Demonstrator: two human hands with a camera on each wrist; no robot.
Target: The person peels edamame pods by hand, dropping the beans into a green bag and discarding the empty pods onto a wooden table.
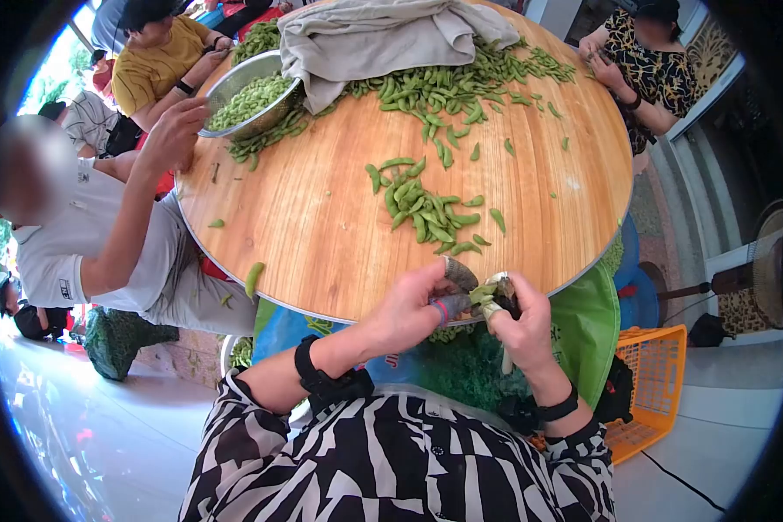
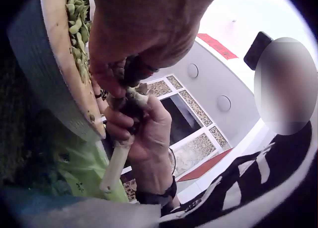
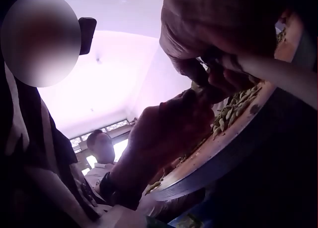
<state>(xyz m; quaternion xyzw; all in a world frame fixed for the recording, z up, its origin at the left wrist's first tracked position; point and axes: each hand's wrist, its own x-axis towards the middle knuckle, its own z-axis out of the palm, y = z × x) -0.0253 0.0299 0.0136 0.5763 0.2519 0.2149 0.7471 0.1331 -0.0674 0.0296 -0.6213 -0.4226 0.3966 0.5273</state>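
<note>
Just off the near edge of the round wooden table (image 1: 304, 235), both hands meet over a green soybean pod (image 1: 485, 294). My left hand (image 1: 409, 304) comes in from the left and pinches the pod; its thumb and a finger wear grey coverings. My right hand (image 1: 522, 322) has its fingers curled round a tool with a pale, rod-like handle (image 2: 117, 166), its thumb right at the pod. The fingers hide the tool's working end. Beyond the hands lies a small pile of pods (image 1: 426, 209) on the table.
A large heap of pods (image 1: 444, 87) lies at the far side, partly under a grey cloth (image 1: 383, 43). A metal colander (image 1: 274, 117) of shelled beans stands at the left. Other people sit around the table. An orange crate (image 1: 657, 383) stands at the right.
</note>
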